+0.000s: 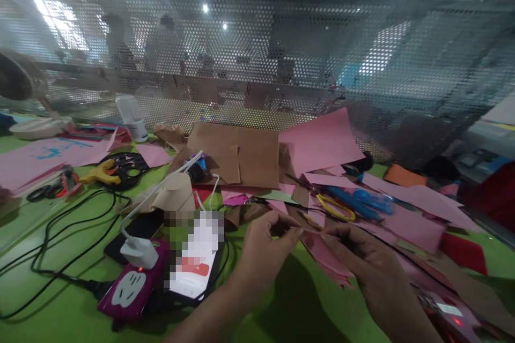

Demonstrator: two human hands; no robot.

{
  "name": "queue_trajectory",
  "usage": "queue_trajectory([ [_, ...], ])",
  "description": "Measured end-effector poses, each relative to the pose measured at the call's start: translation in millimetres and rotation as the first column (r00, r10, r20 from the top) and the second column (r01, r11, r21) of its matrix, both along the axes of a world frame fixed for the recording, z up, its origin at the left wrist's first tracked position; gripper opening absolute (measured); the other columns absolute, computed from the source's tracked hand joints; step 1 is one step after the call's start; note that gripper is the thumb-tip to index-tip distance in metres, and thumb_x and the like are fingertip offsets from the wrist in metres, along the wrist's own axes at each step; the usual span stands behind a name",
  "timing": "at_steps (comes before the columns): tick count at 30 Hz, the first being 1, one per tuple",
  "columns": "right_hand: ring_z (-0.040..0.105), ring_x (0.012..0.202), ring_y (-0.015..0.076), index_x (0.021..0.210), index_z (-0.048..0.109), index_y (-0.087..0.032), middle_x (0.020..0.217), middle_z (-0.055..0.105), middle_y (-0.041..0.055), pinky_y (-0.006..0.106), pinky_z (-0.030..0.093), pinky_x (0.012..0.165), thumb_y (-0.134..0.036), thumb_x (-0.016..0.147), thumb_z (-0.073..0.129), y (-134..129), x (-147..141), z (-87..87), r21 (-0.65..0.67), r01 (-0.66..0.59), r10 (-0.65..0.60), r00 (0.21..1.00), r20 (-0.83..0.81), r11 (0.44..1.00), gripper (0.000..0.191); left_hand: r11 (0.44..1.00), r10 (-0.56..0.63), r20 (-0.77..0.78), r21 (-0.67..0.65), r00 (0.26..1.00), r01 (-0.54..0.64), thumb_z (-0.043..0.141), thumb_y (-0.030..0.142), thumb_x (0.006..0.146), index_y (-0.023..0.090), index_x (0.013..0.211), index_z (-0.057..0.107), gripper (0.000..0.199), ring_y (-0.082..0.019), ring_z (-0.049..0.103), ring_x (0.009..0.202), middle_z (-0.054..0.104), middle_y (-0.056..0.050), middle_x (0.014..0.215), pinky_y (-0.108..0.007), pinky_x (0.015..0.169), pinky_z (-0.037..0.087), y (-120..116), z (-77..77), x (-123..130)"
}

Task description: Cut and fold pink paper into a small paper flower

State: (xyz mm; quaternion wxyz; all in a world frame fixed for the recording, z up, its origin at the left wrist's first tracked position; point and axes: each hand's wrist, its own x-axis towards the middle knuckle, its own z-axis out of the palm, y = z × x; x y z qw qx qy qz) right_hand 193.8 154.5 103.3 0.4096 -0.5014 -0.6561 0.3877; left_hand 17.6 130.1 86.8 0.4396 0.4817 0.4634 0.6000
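Between my two hands is a folded pink paper piece (324, 256), with several layers showing at its lower end. My left hand (267, 249) is closed, its thumb and forefinger pinching the upper left corner of the paper. My right hand (372, 265) grips the same piece along its right side, thumb on the near face; its other fingers are partly hidden. The paper is held tilted above the green table (298, 313). Just beyond the hands lie yellow-handled scissors (336, 208) and a blue tool (354, 202) among pink scraps.
A purple power strip (132, 284) with a white plug (139, 252) and a lit phone (197, 260) are left of my hands. Black cables (48, 236) cross the left side. A brown cardboard box (237, 153) and a pink sheet (322, 142) stand before a perforated metal screen (249, 48).
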Motion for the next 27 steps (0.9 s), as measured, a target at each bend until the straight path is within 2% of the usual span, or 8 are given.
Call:
queue_trajectory([
  [10, 0.056, 0.064, 0.0168, 0.08, 0.067, -0.021, 0.073, 0.064, 0.0022, 0.025, 0.044, 0.054, -0.046, 0.077, 0.07, -2.4, 0.1, -0.2, -0.078, -0.009, 0.003, 0.997, -0.078, 0.997, 0.025, 1.0, 0.016, 0.016, -0.008, 1.0, -0.016, 0.065, 0.019, 0.078, 0.015, 0.076, 0.066, 0.004, -0.014, 0.055, 0.068, 0.063, -0.001, 0.072, -0.025, 0.064, 0.042, -0.4, 0.4, -0.9],
  [14, 0.055, 0.065, 0.0158, 0.082, 0.067, -0.02, 0.074, 0.064, 0.0009, 0.025, 0.043, 0.056, -0.045, 0.077, 0.071, -3.0, 0.9, -1.2, -0.074, -0.02, 0.014, 0.996, -0.084, 0.997, 0.025, 1.0, 0.014, 0.017, 0.007, 1.0, -0.014, 0.064, 0.017, 0.079, 0.015, 0.077, 0.067, 0.004, -0.014, 0.057, 0.072, 0.065, -0.002, 0.074, -0.025, 0.067, 0.043, -0.7, -0.5, -1.3],
  [21, 0.056, 0.065, 0.0168, 0.08, 0.067, -0.02, 0.075, 0.065, 0.0025, 0.025, 0.045, 0.056, -0.047, 0.073, 0.072, -3.7, -1.1, 2.0, -0.081, 0.017, -0.024, 0.995, -0.093, 0.997, 0.028, 0.999, -0.029, 0.081, -0.026, 0.996, 0.031, 0.065, 0.021, 0.079, 0.014, 0.078, 0.066, 0.007, -0.013, 0.055, 0.068, 0.063, -0.002, 0.073, -0.026, 0.065, 0.043, 0.4, -0.3, -0.8],
  [27, 0.055, 0.061, 0.0166, 0.078, 0.067, -0.019, 0.072, 0.063, 0.0029, 0.026, 0.044, 0.053, -0.047, 0.072, 0.072, -3.9, -2.4, 3.0, -0.071, 0.019, -0.026, 0.995, -0.096, 0.997, 0.029, 1.0, -0.012, 0.068, 0.006, 0.998, 0.011, 0.064, 0.019, 0.079, 0.014, 0.078, 0.066, 0.006, -0.013, 0.053, 0.068, 0.061, -0.001, 0.071, -0.025, 0.064, 0.042, 0.8, -2.0, -1.2],
])
